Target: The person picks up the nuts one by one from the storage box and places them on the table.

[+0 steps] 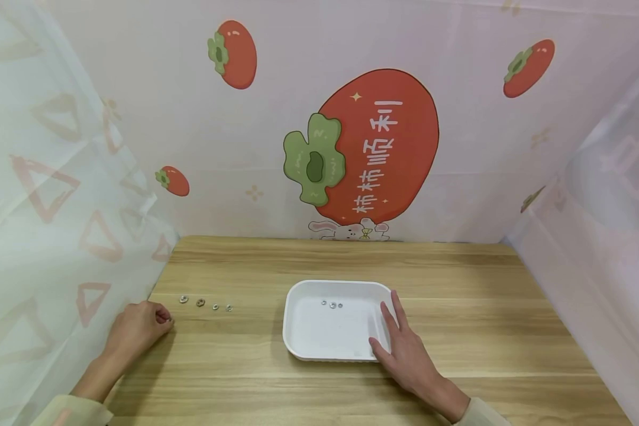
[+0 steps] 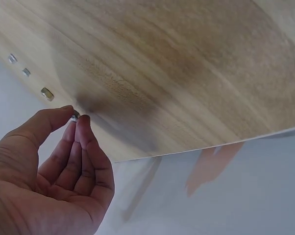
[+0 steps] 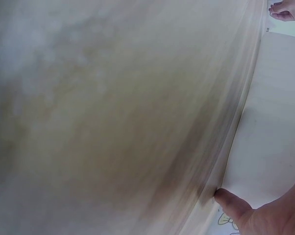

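Observation:
My left hand (image 1: 138,328) is at the table's left edge, pinching a small metal nut (image 2: 74,116) between thumb and fingertip, as the left wrist view shows. Just to its right, several small nuts lie in a row, among them a silver nut (image 1: 183,299) and a darker, brassy nut (image 1: 200,302). A white rectangular tray (image 1: 319,352) sits mid-table with three little metal pieces (image 1: 332,305) inside, which look like nuts. Over the tray's right side rests my right hand (image 1: 407,355), fingers extended and spread, the thumb near the front rim.
The wood-grain table (image 1: 458,313) extends to both sides of the tray. Behind it hangs a pale backdrop (image 1: 479,148) printed with persimmons. Printed sheets also hang at the left and right, the left sheet (image 1: 48,195) close to my left arm.

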`<state>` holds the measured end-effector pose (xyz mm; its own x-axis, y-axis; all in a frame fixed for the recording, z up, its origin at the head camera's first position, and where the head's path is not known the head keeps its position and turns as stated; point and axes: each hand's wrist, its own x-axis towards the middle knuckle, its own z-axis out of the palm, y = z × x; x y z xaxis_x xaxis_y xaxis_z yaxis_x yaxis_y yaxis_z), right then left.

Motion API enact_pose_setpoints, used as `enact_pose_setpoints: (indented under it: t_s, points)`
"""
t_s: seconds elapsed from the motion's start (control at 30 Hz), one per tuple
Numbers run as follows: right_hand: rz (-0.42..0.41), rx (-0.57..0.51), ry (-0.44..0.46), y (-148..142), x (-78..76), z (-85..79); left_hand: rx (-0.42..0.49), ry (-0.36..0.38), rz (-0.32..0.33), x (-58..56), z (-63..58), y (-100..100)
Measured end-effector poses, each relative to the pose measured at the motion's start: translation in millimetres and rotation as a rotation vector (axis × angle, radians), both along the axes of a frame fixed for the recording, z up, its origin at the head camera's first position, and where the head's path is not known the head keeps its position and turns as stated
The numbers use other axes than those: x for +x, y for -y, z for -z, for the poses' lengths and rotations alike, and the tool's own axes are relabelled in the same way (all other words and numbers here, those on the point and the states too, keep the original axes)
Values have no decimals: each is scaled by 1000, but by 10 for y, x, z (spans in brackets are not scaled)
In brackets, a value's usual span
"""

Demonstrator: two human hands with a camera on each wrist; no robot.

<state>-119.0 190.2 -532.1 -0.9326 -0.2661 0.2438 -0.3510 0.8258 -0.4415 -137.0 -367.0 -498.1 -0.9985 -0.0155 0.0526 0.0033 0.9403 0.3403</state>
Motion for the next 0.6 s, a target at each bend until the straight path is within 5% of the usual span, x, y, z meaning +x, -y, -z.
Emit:
enact_pose_setpoints:
  t_s: [0.6]
  points:
    - [3,-2,3,-11,-12,16,-11,32,3,-68,12,35]
